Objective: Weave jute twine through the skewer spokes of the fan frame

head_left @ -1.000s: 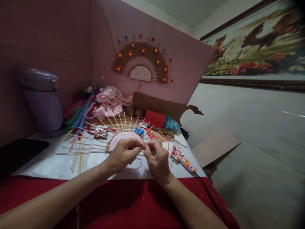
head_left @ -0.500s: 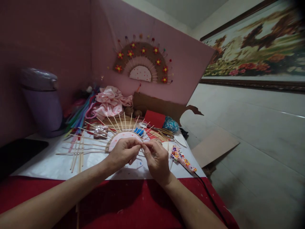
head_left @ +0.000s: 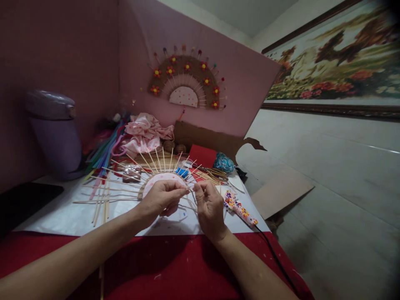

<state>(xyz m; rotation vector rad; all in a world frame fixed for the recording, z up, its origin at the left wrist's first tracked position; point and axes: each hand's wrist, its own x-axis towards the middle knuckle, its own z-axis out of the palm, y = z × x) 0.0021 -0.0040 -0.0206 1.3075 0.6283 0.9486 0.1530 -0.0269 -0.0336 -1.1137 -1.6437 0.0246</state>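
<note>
Half-round cloth panel (head_left: 152, 183): centre of the frame, behind the left hand, wooden sticks (head_left: 164, 159) fanning from its curved edge. Judged light, the body fairly stiff, the sticks liable to snap or loosen; best held by the body. Left hand (head_left: 165, 199): thumb and forefinger pressed together; what they pinch is too small to confirm. Right hand (head_left: 210, 208): fingers curled; cannot tell whether they grip the thin cord (head_left: 194, 201) beside them. Compared with half a second ago, the fingertips have parted and more cord shows between the hands.
</note>
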